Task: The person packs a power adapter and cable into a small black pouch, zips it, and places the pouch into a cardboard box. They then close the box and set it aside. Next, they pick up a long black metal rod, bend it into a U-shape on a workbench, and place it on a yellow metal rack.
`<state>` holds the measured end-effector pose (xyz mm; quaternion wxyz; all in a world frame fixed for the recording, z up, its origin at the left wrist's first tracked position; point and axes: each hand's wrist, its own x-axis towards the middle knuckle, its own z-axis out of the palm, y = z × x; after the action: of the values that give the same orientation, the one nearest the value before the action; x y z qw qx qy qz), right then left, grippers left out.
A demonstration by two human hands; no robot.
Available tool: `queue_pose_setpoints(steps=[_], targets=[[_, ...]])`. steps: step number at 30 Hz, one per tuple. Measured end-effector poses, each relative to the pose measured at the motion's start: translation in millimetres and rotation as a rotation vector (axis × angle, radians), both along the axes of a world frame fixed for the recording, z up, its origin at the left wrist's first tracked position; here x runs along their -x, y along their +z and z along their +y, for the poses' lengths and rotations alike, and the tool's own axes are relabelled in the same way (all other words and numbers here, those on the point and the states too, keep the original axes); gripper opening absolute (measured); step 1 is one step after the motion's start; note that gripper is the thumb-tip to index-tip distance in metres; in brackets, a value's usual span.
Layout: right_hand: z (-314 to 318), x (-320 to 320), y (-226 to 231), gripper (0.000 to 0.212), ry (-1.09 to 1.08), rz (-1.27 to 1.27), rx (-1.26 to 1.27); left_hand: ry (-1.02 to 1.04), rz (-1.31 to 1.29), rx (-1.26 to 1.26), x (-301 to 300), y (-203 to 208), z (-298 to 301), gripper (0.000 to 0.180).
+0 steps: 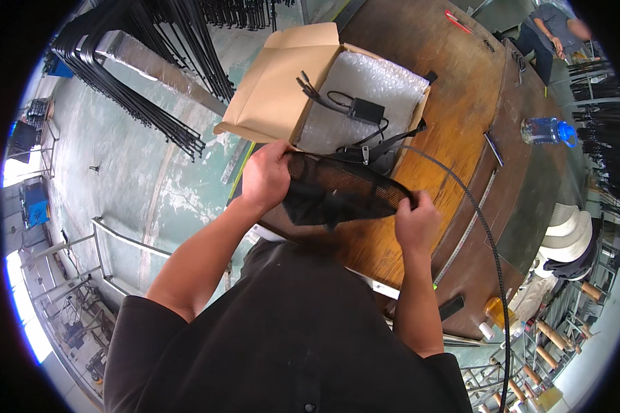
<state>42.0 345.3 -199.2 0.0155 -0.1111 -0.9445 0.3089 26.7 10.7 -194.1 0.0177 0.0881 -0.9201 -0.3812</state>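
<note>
Stretched between my two hands is a black mesh piece (344,180) with a dark rim, held above the near edge of the wooden table. My left hand (267,173) is closed on its left end, and my right hand (418,219) pinches its right end. Just beyond it lies an open cardboard box (272,79) lined with bubble wrap (341,72). A black adapter-like block (366,110) with several short cable ends rests on the wrap. A black strap with a metal buckle (365,155) lies at the box's near side, partly hidden by the mesh.
A black braided cable (479,213) curves down across the table's right side. Farther right are a blue-capped bottle (548,131), a steel ruler (465,230) and a dark phone-like slab (452,307). Black cables (145,113) hang on a rack at left. Another person (551,34) stands far right.
</note>
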Motion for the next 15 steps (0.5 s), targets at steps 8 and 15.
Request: queue_pose_setpoints(steps=[8, 15], targets=[[-55.7, -20.8, 5.7, 0.025, 0.176, -0.151, 0.245, -0.093, -0.128, -0.19, -24.1, -8.6, 28.6, 0.036], [-71.5, -44.9, -17.3, 0.029, -0.102, -0.602, 1.195, 0.191, -0.317, -0.026, -97.8, -40.6, 2.1, 0.059]])
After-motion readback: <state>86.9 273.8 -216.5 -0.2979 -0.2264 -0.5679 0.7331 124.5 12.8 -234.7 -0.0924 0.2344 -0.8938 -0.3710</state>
